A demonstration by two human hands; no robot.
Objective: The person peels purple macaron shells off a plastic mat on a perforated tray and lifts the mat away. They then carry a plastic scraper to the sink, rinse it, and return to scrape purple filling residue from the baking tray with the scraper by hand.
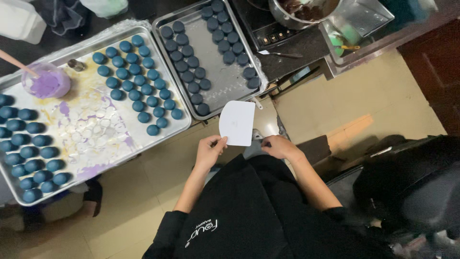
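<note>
left hand pinching white scraper by its lower edge, blade raised below 2 trays of blue shells; right hand curled beside it, grip unclear.

Place: a baking kitchen, likely a pastry workroom. Evidence: two metal baking trays on a dark counter, both lined with rows of dark blue round shells; a tub of purple cream on the left tray; a steel pot on a cooktop at the counter's far edge; a white dough scraper; a black apron.
</note>
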